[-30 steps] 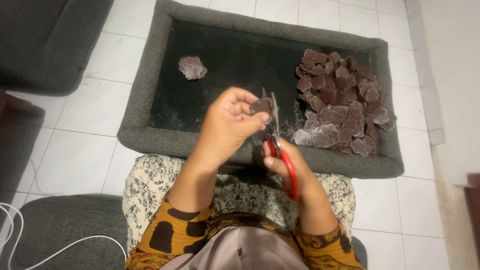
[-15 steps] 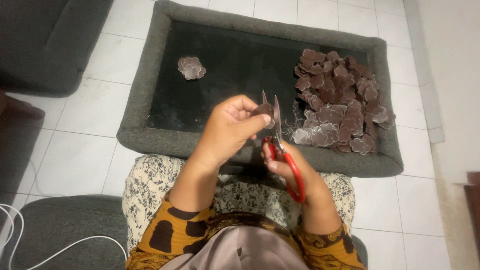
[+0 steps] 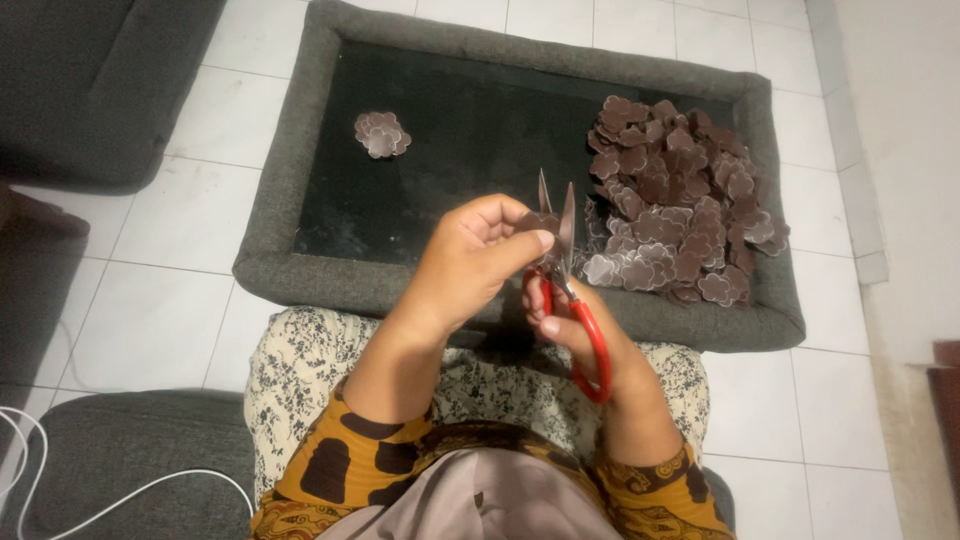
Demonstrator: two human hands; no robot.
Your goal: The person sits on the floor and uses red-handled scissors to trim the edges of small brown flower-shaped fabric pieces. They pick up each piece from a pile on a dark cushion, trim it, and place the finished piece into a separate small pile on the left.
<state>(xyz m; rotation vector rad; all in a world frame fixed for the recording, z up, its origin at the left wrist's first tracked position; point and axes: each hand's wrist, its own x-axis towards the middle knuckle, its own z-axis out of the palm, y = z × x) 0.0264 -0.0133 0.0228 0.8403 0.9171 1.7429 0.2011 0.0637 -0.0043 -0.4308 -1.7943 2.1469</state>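
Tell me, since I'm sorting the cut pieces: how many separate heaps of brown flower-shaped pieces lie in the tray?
2. A small stack lies at the tray's far left; a big heap fills its right side. One more piece is pinched in the left hand, partly hidden.

Red-handled scissors (image 3: pixel 575 310); brown flower-shaped pieces (image 3: pixel 675 200); grey tray (image 3: pixel 290 200), black inside; sleeves (image 3: pixel 400 450) mustard, seemingly brown-blotched.

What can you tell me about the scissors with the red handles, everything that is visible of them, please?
The scissors have two short, pointed, grey metal blades and thin red loop handles. The blades stand open in a narrow V, tips pointing away from the person, above the near rim of the grey tray. The right hand grips the handles from below. The left hand holds a small brown piece between the blades.
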